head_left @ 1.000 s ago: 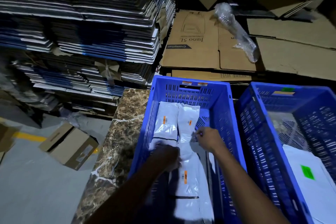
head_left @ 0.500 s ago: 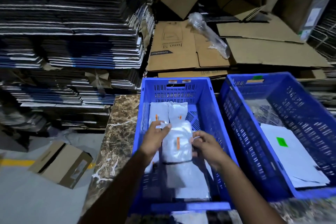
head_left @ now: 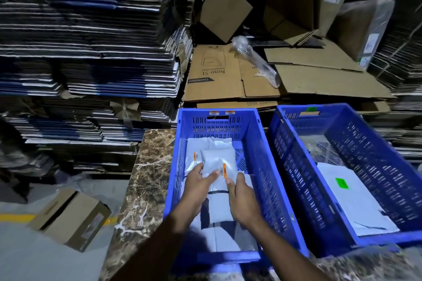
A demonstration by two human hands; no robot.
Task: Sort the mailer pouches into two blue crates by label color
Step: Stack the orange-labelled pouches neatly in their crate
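Observation:
Two blue crates stand side by side on a marble counter. The left crate [head_left: 262, 166] holds several white mailer pouches with orange labels. Both hands are inside it on the top pouch [head_left: 219, 163], whose orange label [head_left: 224, 170] faces up. My left hand [head_left: 198, 186] holds the pouch's left edge with thumb on top. My right hand [head_left: 241, 196] holds its right edge, fingers along the side. The right crate [head_left: 374, 150] holds white pouches [head_left: 351, 203] with a green label [head_left: 341, 183].
The marble counter [head_left: 146, 185] runs along the left of the crates. Tall stacks of flattened cartons [head_left: 91, 52] rise behind and to the left. Flat brown cardboard [head_left: 228, 75] and a plastic wrap [head_left: 255, 59] lie beyond the crates. A small box [head_left: 68, 219] sits on the floor.
The view has pulled back and tilted up. Both hands have closed in on the top orange-label pouch and now hold it from both sides over the stack in the left crate.

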